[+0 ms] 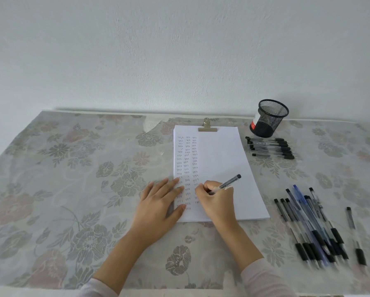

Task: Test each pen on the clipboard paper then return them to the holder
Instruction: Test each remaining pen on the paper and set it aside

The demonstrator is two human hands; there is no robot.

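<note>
White paper (222,159) lies under a metal clip (207,126), its left part filled with three columns of small written marks. My right hand (217,199) grips a clear pen with a dark cap (229,182), tip down on the paper near the third column. My left hand (160,202) lies flat, fingers straight, pressing the paper's left edge. A black mesh holder (269,117) stands at the back right with no pens visible in it. Several pens (269,147) lie in a row just in front of it. A larger pile of pens (314,228) lies at the right.
A floral cloth (72,179) covers the table, which meets a white wall (179,50) at the back. One pen (354,234) lies apart, right of the pile. A white and red object (254,123) stands behind the holder.
</note>
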